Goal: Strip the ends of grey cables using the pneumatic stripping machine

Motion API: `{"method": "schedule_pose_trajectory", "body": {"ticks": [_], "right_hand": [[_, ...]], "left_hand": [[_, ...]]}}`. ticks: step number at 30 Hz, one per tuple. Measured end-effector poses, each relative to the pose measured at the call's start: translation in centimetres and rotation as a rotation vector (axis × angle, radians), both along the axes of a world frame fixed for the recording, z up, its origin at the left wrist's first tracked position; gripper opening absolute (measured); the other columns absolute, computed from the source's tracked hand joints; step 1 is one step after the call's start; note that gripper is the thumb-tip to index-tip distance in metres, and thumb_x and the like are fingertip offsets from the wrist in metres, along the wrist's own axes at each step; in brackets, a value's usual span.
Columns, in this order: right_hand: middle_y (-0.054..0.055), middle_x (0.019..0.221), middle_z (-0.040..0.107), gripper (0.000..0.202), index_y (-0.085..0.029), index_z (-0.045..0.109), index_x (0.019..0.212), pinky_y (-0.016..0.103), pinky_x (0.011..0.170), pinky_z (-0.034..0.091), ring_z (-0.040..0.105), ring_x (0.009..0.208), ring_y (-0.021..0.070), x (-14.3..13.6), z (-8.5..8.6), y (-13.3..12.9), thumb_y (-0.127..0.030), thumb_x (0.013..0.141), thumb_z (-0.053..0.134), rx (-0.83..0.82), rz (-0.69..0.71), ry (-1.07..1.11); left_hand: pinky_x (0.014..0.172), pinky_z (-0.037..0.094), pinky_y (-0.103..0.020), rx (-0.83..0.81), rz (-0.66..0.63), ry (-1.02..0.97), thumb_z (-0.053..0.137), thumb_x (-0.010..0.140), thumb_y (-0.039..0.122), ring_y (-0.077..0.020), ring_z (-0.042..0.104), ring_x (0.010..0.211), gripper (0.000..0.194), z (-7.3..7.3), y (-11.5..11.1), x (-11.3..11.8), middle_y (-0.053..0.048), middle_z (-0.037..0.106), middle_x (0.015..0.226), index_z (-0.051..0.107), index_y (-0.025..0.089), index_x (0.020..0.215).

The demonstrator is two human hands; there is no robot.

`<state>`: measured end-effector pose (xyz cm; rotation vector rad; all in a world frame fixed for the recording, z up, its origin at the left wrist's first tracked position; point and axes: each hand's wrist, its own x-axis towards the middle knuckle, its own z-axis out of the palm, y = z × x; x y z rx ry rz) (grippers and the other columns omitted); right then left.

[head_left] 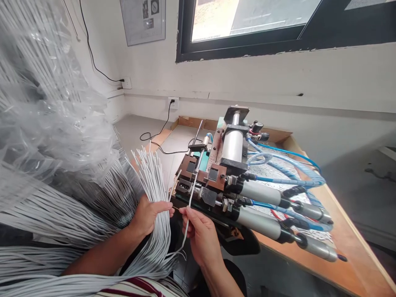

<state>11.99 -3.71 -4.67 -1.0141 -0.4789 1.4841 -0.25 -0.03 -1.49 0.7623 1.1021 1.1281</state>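
Note:
My left hand is wrapped round a thick bundle of grey cables, whose cut ends fan out above the fist. Between the thumb and fingers of my right hand is a single grey cable. Its upper end reaches into the jaws of a pneumatic wire stripping machine, between two brown blocks. The rest of that cable hangs below my right hand and curves back toward the bundle. My thumbs are a short way apart, just in front of the machine.
Heaps of long grey cables, partly under clear plastic sheeting, fill the left side. Blue air hoses and silver cylinders extend right from the machine. Pale scraps lie behind it in a wood-edged tray. A black cord runs to a wall socket.

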Motion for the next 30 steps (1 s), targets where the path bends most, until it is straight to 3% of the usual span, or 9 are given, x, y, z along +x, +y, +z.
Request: {"method": "schedule_pose_trajectory", "body": {"ticks": [5, 8, 11, 16, 22, 30], "right_hand": [[-0.004, 0.049, 0.043, 0.034, -0.016, 0.070, 0.078, 0.020, 0.045, 0.029, 0.034, 0.047, 0.0073, -0.4, 0.7, 0.7, -0.044, 0.058, 0.073, -0.005, 0.043, 0.041], [-0.003, 0.052, 0.047, 0.033, -0.014, 0.068, 0.074, 0.019, 0.041, 0.022, 0.033, 0.046, 0.0066, -0.9, 0.5, 0.9, -0.041, 0.057, 0.074, 0.019, 0.078, -0.007], [-0.004, 0.053, 0.046, 0.029, -0.014, 0.065, 0.070, 0.019, 0.040, 0.017, 0.029, 0.044, 0.0053, -1.3, 0.0, 0.8, -0.040, 0.061, 0.073, 0.073, 0.000, -0.064], [-0.002, 0.056, 0.051, 0.025, -0.015, 0.061, 0.070, 0.018, 0.042, 0.025, 0.036, 0.047, 0.0066, -1.1, -0.3, 0.7, -0.041, 0.071, 0.065, 0.139, -0.127, -0.080], [-0.002, 0.060, 0.054, 0.029, -0.015, 0.057, 0.063, 0.015, 0.042, 0.030, 0.037, 0.046, 0.0039, -0.8, -0.1, 1.1, -0.037, 0.058, 0.075, -0.006, -0.280, 0.087], [-0.003, 0.056, 0.054, 0.031, -0.014, 0.059, 0.062, 0.015, 0.036, 0.026, 0.035, 0.043, 0.0035, -0.8, 1.0, 1.6, -0.032, 0.046, 0.079, -0.139, -0.318, 0.191]], "left_hand": [[0.049, 0.046, -0.026, 0.057, -0.045, 0.004, 0.067, 0.053, 0.009, -0.0139, 0.057, 0.046, 0.013, 0.1, -0.2, 0.2, 0.001, 0.061, 0.051, 0.060, 0.011, 0.064], [0.050, 0.044, -0.024, 0.137, -0.075, 0.007, 0.066, 0.053, 0.007, -0.0121, 0.054, 0.049, 0.011, 0.2, -0.5, 0.3, 0.001, 0.061, 0.054, 0.062, 0.012, 0.062], [0.058, 0.046, -0.025, 0.165, -0.065, 0.014, 0.068, 0.052, 0.005, -0.0134, 0.057, 0.059, 0.021, 0.2, -0.5, 0.4, 0.001, 0.065, 0.064, 0.065, 0.013, 0.071], [0.061, 0.047, -0.026, 0.132, -0.072, 0.059, 0.071, 0.051, 0.009, -0.0151, 0.058, 0.060, 0.017, 0.3, -0.2, 0.3, -0.002, 0.066, 0.064, 0.066, 0.011, 0.067], [0.056, 0.050, -0.029, 0.042, -0.106, -0.051, 0.072, 0.051, 0.012, -0.0149, 0.059, 0.052, 0.024, 0.5, -0.1, 0.2, -0.001, 0.063, 0.060, 0.065, 0.011, 0.074], [0.053, 0.050, -0.027, 0.070, -0.102, -0.068, 0.072, 0.053, 0.010, -0.0127, 0.056, 0.051, 0.027, 0.9, -0.3, 0.3, 0.001, 0.062, 0.061, 0.063, 0.012, 0.078]]}}
